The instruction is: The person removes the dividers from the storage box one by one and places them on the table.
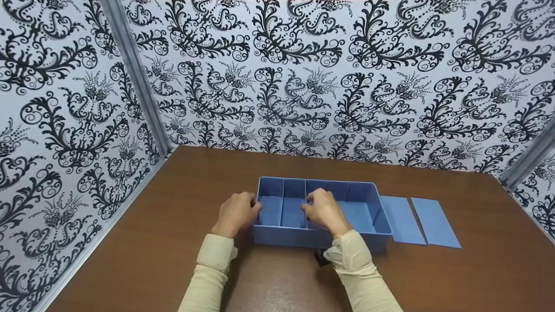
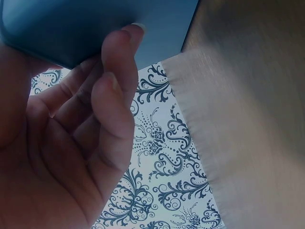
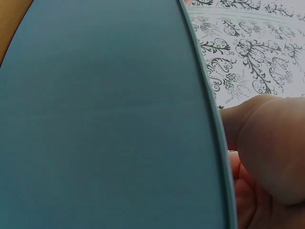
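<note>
A blue rectangular box (image 1: pixel 286 236) with upright dividers stands on the brown table. My left hand (image 1: pixel 237 212) grips the box's left wall, its thumb near the rim; in the left wrist view, the curled fingers of the left hand (image 2: pixel 109 100) meet the blue wall (image 2: pixel 162 28). Over the box's interior, my right hand (image 1: pixel 324 210) pinches a thin divider (image 1: pixel 306 190) near its top edge. Close up in the right wrist view is the box's front wall (image 3: pixel 105 119), with part of the right hand (image 3: pixel 271 148) behind its rim; its fingertips are hidden there.
Two flat blue panels (image 1: pixel 403 219) (image 1: pixel 435 223) lie side by side right of the box. Another divider (image 1: pixel 282 195) stands in the box's left part. Patterned white walls (image 1: pixel 303 86) enclose the table (image 1: pixel 173 242) at the back and left. A small black object (image 1: pixel 321 258) shows under the right wrist.
</note>
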Demonstrator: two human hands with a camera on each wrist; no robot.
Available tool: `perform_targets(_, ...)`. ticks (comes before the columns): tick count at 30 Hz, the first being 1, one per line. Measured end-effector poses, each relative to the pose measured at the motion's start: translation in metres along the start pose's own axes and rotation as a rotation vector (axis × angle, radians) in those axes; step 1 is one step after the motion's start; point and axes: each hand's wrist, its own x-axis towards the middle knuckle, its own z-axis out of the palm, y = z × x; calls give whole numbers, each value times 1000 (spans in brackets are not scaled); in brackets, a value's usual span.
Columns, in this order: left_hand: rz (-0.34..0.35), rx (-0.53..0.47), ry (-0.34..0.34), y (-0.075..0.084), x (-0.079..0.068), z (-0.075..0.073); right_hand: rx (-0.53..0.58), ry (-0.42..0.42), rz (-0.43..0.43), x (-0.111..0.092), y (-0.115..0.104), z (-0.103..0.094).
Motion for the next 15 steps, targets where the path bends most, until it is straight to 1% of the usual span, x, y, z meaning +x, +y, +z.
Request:
perform_targets(3,-3,1,1,0,0,0,5,10,-4,1,0,-1)
perform_targets(15,-10,-16,-8,0,0,0,29,-10,29,1,-2,-4)
